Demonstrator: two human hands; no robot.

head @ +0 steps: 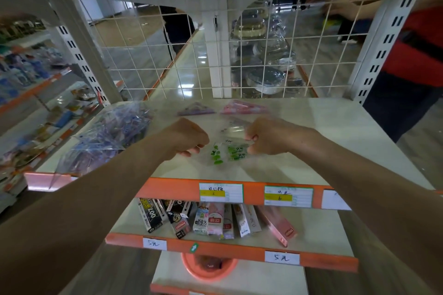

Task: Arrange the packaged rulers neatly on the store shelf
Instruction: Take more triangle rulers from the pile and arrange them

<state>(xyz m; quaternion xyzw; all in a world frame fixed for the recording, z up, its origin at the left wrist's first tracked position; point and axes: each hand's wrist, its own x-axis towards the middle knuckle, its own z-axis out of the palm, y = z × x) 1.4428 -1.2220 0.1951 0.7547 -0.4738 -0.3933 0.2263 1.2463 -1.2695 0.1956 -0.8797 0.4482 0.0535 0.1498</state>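
A clear packaged ruler set with green print (227,152) lies on the pale shelf (323,132) between my two hands. My left hand (189,137) pinches its left edge with curled fingers. My right hand (266,137) grips its right edge. Further back on the shelf lie a purple ruler pack (195,109) and a pink ruler pack (242,108), side by side. At the left of the shelf sits a loose heap of clear packaged rulers with blue and purple print (107,136).
A white wire grid (215,55) closes the back of the shelf. The orange front rail (172,190) carries price tags. Boxed goods (215,220) stand on the lower shelf. Another person in red (417,50) stands at the right, reaching behind the grid.
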